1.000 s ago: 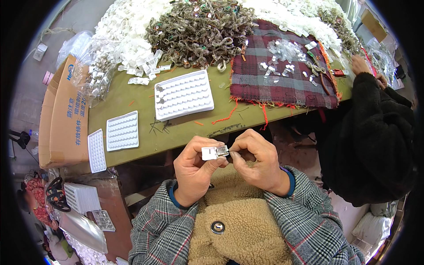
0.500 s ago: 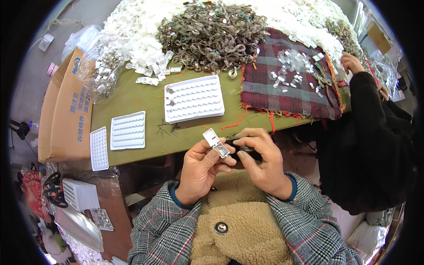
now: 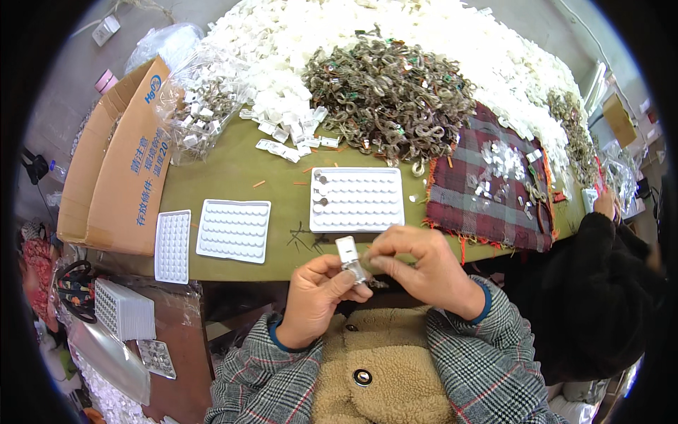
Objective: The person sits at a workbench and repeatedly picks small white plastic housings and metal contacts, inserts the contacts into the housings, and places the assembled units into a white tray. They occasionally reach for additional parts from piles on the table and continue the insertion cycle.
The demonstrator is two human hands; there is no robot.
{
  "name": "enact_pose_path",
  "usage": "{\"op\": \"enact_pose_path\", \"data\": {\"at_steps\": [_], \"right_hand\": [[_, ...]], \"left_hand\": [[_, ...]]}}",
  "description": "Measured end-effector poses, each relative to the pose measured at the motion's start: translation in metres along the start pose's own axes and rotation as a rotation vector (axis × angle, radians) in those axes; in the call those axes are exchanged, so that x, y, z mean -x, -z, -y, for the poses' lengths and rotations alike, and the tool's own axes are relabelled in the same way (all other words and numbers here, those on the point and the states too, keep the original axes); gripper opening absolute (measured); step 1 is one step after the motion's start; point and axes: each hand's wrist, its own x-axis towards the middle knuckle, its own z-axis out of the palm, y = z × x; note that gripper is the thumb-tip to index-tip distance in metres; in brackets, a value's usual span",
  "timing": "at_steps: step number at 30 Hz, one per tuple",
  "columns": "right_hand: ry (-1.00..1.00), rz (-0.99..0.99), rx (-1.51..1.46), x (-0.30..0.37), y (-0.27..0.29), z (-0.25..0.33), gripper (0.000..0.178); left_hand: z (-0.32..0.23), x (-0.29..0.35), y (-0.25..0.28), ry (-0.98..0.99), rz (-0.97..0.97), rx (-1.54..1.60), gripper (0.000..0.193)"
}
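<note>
My left hand (image 3: 314, 293) is closed around a small white hinged plastic case (image 3: 347, 249), its lid standing up and its base between thumb and fingers. Close by on the right, my right hand (image 3: 434, 272) has thumb and forefinger pinched together at the case's edge. Whatever lies in that pinch is too small and blurred to make out. Beyond my hands, on the green table, stands a white tray (image 3: 367, 201) with rows of round pockets. A few round metallic pieces (image 3: 322, 189) sit along its left side.
A heap of grey coiled cables (image 3: 388, 99) lies before a large mound of white plastic pieces (image 3: 522, 71). At right, plaid cloth (image 3: 459, 201) bears small clear parts; a co-worker's hand (image 3: 604, 203) is beyond. Left are two more pocketed trays (image 3: 233, 230) and a cardboard box (image 3: 123, 169).
My view has shifted, so the table appears lower and further right. My right fingers have moved from a dark coiled thing to the case's edge. The co-worker's hand has moved away from the cloth.
</note>
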Motion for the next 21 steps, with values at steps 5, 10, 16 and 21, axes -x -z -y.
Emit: {"op": "enact_pose_path", "data": {"at_steps": [5, 10, 16, 21], "right_hand": [[0.194, -0.082, 0.237, -0.051, -0.024, -0.009, 0.019], [0.334, -0.075, 0.568, -0.079, -0.045, -0.024, 0.032], [0.219, -0.040, 0.360, -0.077, -0.040, -0.018, 0.017], [0.179, -0.089, 0.363, -0.084, -0.037, -0.018, 0.020]], "left_hand": [[-0.015, -0.003, 0.014, -0.145, -0.096, 0.127, 0.027], [-0.019, -0.005, 0.023, -0.148, -0.083, 0.214, 0.028], [-0.021, -0.007, 0.030, -0.124, -0.029, 0.249, 0.030], [-0.022, -0.009, 0.030, -0.112, -0.015, 0.260, 0.031]]}}
